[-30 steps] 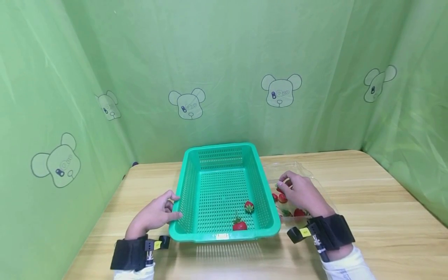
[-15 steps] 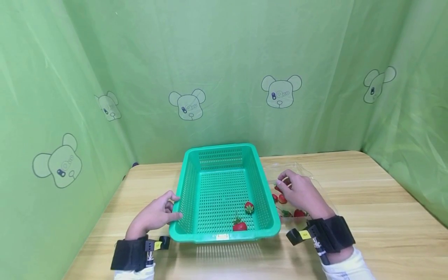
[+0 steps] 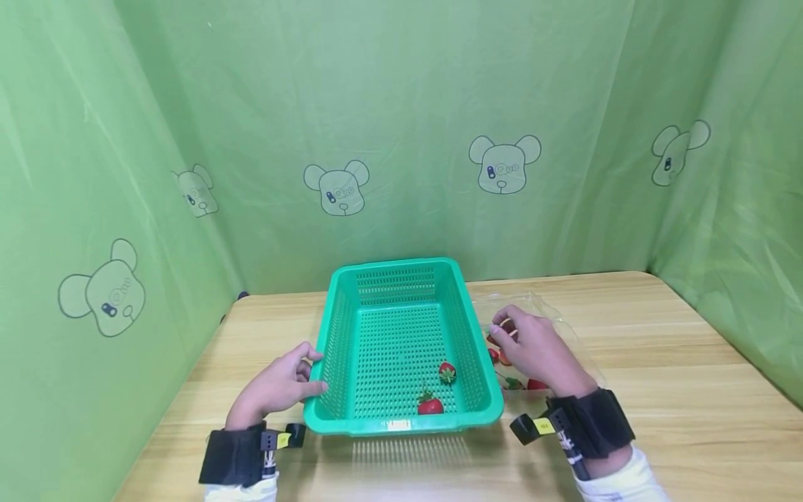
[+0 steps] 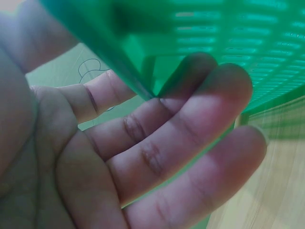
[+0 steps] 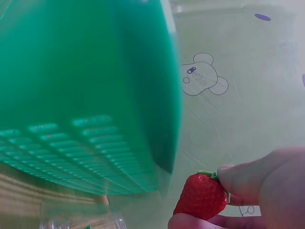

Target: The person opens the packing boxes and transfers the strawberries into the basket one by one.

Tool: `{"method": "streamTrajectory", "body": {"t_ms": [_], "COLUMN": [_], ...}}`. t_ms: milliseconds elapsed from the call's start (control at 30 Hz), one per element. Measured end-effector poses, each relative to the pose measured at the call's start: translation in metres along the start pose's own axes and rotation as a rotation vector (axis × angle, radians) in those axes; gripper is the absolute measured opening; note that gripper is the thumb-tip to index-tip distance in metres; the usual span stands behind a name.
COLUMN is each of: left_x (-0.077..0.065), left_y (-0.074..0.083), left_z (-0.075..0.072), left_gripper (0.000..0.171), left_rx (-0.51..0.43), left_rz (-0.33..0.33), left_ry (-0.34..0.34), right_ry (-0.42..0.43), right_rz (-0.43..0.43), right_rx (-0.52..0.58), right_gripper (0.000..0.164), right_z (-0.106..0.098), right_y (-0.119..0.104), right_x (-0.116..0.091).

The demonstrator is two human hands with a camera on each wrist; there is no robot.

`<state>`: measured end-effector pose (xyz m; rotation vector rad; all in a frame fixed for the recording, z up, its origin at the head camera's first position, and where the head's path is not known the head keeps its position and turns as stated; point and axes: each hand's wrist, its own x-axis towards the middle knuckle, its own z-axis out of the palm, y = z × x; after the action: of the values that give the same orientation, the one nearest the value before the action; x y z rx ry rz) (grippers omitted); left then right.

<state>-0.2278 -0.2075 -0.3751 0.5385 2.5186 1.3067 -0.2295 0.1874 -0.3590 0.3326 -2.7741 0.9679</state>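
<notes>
My left hand (image 3: 279, 380) grips the left rim of a green plastic basket (image 3: 348, 424), thumb over the rim and fingers along the slotted outer wall (image 4: 224, 28). Two strawberries with green caps lie on the basket floor, one strawberry (image 3: 447, 373) near the right wall and another strawberry (image 3: 430, 404) near the front. Just outside the basket's right side, my right hand (image 3: 536, 348) pinches a red strawberry (image 5: 202, 198) by its leafy cap and lower side. That strawberry is mostly hidden by the fingers in the head view.
Under the right hand is a clear plastic container (image 3: 502, 305) with several strawberries (image 3: 505, 357) inside, partly covered by the hand. The wooden table (image 3: 677, 355) reaches back to a green curtain (image 3: 414, 104) with printed bear heads.
The right hand has shifted slightly left toward the basket with its strawberry. The left hand and the basket stay nearly where they were.
</notes>
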Motion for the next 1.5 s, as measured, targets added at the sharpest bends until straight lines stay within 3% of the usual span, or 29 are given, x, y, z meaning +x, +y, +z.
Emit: {"method": "streamTrajectory", "body": {"t_ms": [200, 933, 1500], "left_x": [0.000, 0.000, 0.002], "left_y": [0.000, 0.001, -0.001], "left_z": [0.000, 0.001, 0.000], "left_gripper": [0.039, 0.034, 0.037], "left_rx": [0.006, 0.029, 0.029], "left_rz": [-0.003, -0.005, -0.001], "left_ry": [0.002, 0.009, 0.008], "right_ry": [-0.012, 0.051, 0.018], "right_rz": [-0.009, -0.090, -0.106], "right_rx": [0.045, 0.010, 0.040], "right_gripper": [0.014, 0.010, 0.008], "right_z": [0.002, 0.012, 0.012], "right_y": [-0.005, -0.010, -0.021], "right_x": [-0.001, -0.004, -0.007]}}
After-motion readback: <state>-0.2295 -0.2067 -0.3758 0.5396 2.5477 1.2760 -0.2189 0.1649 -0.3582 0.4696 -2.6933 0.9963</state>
